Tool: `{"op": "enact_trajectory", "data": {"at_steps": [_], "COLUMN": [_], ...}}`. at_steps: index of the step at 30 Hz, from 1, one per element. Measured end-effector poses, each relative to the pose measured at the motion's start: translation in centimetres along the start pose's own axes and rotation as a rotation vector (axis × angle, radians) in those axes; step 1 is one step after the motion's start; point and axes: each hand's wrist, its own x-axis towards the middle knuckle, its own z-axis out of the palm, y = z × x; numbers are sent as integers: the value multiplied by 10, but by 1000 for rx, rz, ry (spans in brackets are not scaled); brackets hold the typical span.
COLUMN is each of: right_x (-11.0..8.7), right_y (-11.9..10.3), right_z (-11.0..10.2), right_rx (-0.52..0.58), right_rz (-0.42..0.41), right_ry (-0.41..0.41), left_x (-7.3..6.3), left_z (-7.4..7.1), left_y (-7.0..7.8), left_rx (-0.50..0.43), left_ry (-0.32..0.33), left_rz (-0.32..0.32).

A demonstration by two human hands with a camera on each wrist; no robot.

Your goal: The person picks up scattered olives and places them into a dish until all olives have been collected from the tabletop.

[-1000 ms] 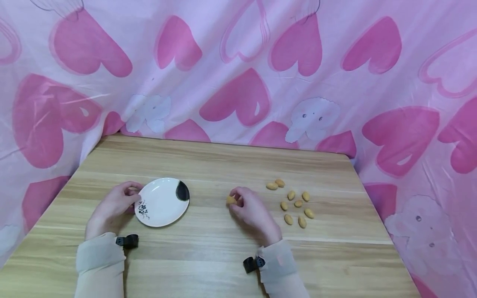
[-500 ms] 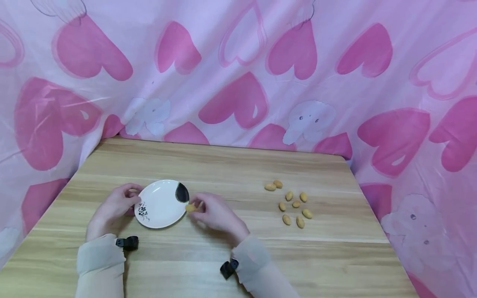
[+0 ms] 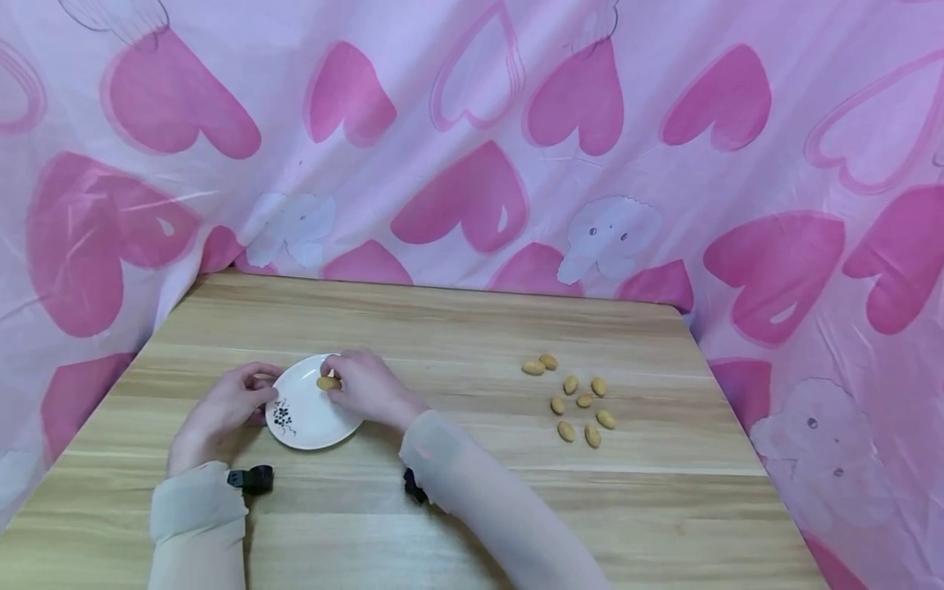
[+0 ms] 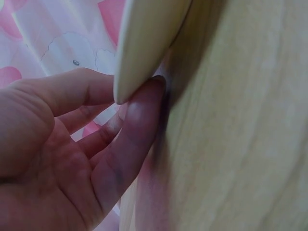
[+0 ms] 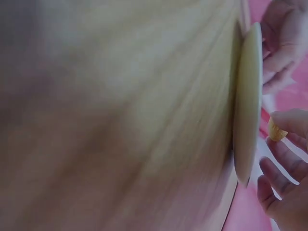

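Observation:
A small white plate (image 3: 313, 414) with a black patch and a dark floral print lies on the table. My left hand (image 3: 221, 410) pinches its left rim; in the left wrist view, the thumb is on the top and a finger (image 4: 139, 115) is under the edge. Over the plate's upper part, my right hand (image 3: 372, 389) holds a tan oval almond (image 3: 328, 383) between thumb and fingertips. The right wrist view has this almond (image 5: 276, 130) apart from the plate surface (image 5: 249, 106). My right hand covers the black patch.
Several loose almonds (image 3: 584, 401) lie scattered on the wooden table (image 3: 457, 328) to the right of the plate. A pink heart-patterned cloth (image 3: 457, 197) hangs behind the table and along both sides.
My right hand has carried the almond leftward from mid-table to above the plate. My left hand has stayed at the plate's rim, and the plate has not moved.

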Motion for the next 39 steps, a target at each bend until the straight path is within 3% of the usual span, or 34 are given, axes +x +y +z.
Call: {"op": "enact_trajectory", "data": {"at_steps": [5, 12, 20, 30, 39], "right_x": [17, 32, 41, 39, 28], "right_y": [-10, -16, -18, -23, -25], "right_z": [5, 13, 19, 21, 4], "right_rx": [-101, -143, -196, -226, -260], "right_rz": [21, 103, 129, 156, 146], "right_ry": [-32, -57, -71, -86, -71], "left_x": [-1, 1, 0, -1, -1], "left_z": [-2, 1, 1, 2, -1], "left_y": [-1, 1, 1, 0, -1], "left_rx": [-12, -29, -70, -69, -59], "left_ry": [-3, -4, -14, -13, -28], "left_rz": [6, 1, 2, -22, -23]}}
